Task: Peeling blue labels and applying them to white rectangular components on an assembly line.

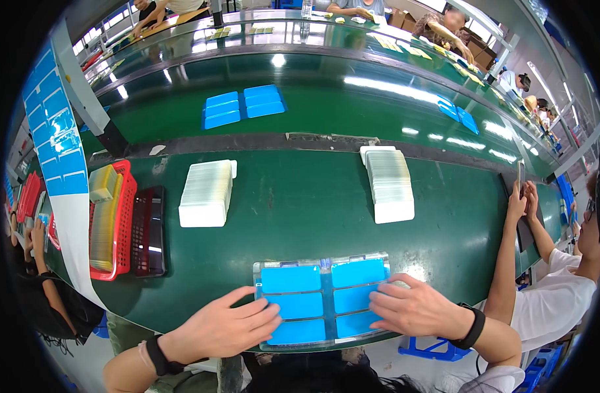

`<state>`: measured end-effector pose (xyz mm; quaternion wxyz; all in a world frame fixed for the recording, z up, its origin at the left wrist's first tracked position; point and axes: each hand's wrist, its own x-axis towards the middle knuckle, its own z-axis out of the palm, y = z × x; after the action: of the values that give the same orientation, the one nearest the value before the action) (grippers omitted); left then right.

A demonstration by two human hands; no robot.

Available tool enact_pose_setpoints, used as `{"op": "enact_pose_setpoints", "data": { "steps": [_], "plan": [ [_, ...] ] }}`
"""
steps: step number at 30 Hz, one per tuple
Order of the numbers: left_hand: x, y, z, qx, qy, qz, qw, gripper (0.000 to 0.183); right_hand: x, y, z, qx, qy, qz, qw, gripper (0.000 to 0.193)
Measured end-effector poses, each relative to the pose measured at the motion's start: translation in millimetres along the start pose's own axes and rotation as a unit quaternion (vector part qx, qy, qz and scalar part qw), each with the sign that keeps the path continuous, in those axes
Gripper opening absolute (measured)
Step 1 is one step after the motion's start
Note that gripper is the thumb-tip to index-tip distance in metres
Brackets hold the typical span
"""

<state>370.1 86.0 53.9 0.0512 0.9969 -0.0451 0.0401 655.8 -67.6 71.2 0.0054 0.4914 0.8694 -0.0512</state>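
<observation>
A clear tray [323,263] holding several blue rectangular pads lies at the near edge of the green table. My left hand [229,325] rests flat on the tray's lower left corner, fingers spread over a blue pad [293,306]. My right hand [411,308] lies flat on the tray's right side, its fingers touching the blue pads [355,298] there. Neither hand grips anything. Both wrists wear black bands.
Two stacks of white cards [207,193] [390,185] sit mid-table. A red basket [119,219] of yellowish sheets and a dark phone-like device [148,230] lie at left. Blue pads [243,105] ride the green conveyor behind. A person's arms [519,216] reach in at right.
</observation>
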Motion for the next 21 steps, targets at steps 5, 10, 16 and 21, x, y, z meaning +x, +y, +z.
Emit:
{"op": "enact_pose_setpoints", "data": {
  "steps": [5, 10, 16, 21],
  "plan": [
    [41, 3, 18, 0.009, 0.058, 0.077, 0.995, 0.026, 42, -14, 9, 0.007, 0.054, -0.08, 0.995, 0.029],
    [29, -14, 1, -0.017, 0.041, 0.035, 0.998, 0.023, 33, 10, -9, 0.022, 0.02, -0.055, 0.998, 0.026],
    [35, -31, 22, 0.027, 0.088, 0.034, 0.995, 0.021, 46, 23, 6, -0.018, 0.025, -0.043, 0.999, 0.023],
    [50, -22, 13, 0.042, 0.083, 0.037, 0.995, 0.029, 65, 9, 8, 0.007, 0.067, -0.01, 0.998, 0.025]
  ]
}}
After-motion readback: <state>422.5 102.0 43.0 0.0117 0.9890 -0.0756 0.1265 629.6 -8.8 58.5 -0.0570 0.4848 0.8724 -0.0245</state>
